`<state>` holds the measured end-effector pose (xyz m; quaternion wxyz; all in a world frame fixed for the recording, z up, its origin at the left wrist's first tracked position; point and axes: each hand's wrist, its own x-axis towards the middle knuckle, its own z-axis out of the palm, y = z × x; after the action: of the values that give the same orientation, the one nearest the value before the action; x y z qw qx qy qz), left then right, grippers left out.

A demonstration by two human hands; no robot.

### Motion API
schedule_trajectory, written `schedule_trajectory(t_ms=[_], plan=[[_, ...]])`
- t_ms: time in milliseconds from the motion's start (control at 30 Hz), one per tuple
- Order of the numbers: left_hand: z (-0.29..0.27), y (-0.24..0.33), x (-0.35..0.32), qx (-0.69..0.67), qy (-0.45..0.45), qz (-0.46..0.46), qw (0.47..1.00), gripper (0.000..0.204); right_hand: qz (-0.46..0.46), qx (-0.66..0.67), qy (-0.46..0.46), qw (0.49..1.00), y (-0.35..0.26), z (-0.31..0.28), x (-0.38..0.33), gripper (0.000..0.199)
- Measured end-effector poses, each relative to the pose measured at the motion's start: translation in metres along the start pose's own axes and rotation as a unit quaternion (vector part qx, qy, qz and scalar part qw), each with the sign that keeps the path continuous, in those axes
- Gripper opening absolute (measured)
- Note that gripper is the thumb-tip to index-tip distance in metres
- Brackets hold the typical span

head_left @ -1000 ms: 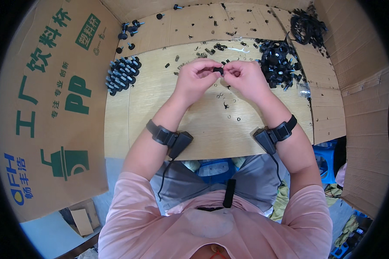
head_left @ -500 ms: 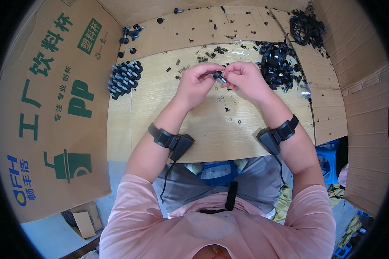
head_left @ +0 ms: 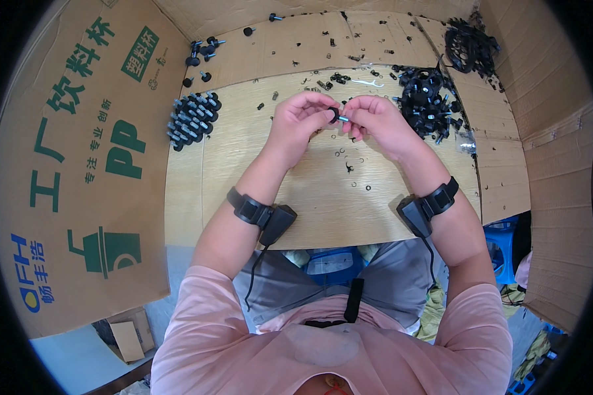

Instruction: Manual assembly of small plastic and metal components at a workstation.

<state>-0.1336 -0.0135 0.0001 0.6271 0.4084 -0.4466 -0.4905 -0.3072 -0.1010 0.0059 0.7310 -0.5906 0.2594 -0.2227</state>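
green-printed brown cardboard box (head_left: 79,164) at left

Wooden tabletop (head_left: 310,210), walled by cardboard panels: one large printed panel (head_left: 79,164) at left, plain ones at right (head_left: 547,131). Neat cluster of black knobs with screws (head_left: 192,118) at left; loose heap of black knobs (head_left: 428,99) at right; tangle of black rings (head_left: 469,45) far right. Small washers (head_left: 349,161) scattered mid-table; blue plastic stool (head_left: 504,240) below right.
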Motion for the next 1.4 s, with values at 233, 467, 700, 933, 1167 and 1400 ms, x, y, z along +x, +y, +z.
schedule_trajectory(t_ms=[233,467,700,933,1167,1400], plan=[[0.0,-0.002,0.002,-0.035,0.044,0.017,0.998,0.02,-0.013,-0.048,-0.014,0.999,0.003,0.003,0.0,0.01],[0.002,-0.008,0.001,0.091,0.058,0.056,0.993,0.025,-0.019,-0.027,0.029,0.999,0.003,0.001,0.001,0.008],[0.004,-0.004,-0.002,0.122,0.01,0.057,0.991,0.023,-0.075,0.012,0.108,0.991,0.004,-0.006,0.005,0.006],[0.001,0.001,0.002,-0.066,0.075,0.076,0.992,0.016,-0.112,-0.112,0.072,0.985,0.016,-0.001,0.005,0.007],[0.005,-0.004,0.002,0.091,0.11,0.047,0.989,0.02,-0.121,-0.004,0.052,0.991,0.005,-0.003,-0.001,0.008],[0.006,0.0,-0.002,0.094,0.01,0.075,0.993,0.018,-0.127,0.085,0.159,0.975,0.0,-0.013,0.004,0.01]])
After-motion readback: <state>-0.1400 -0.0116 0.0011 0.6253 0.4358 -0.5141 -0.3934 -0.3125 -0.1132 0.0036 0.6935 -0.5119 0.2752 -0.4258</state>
